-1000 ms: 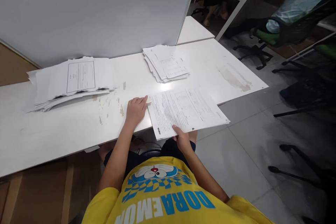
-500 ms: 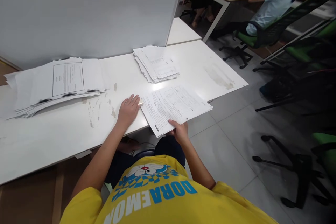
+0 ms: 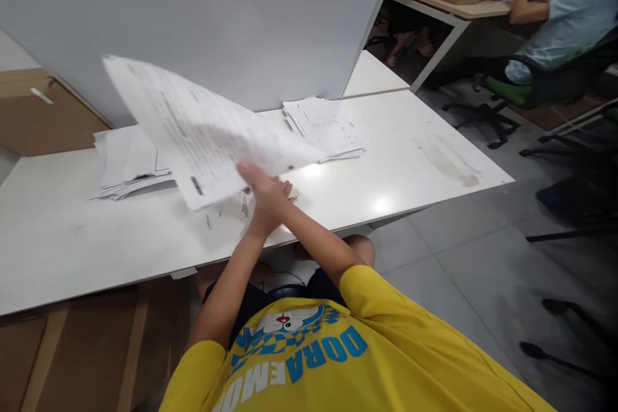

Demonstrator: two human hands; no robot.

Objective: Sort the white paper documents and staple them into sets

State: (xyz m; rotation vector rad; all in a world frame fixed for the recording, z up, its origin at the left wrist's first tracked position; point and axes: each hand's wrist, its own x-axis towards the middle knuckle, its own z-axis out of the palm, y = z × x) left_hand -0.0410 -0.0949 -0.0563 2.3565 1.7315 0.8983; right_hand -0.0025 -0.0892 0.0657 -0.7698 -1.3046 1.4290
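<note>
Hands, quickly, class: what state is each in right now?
Left hand: partly hidden; open or closed cannot be told.
Right hand: closed, holding paper.

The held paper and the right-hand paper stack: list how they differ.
The held paper is raised and tilted in the right hand; the right-hand paper stack lies on the white table.
The held paper is bent in a curve, while the stack's top sheet looks nearly flat.
The stack shows several uneven sheet edges; how many sheets the held paper has is unclear.
Both are white with dark print.
</note>
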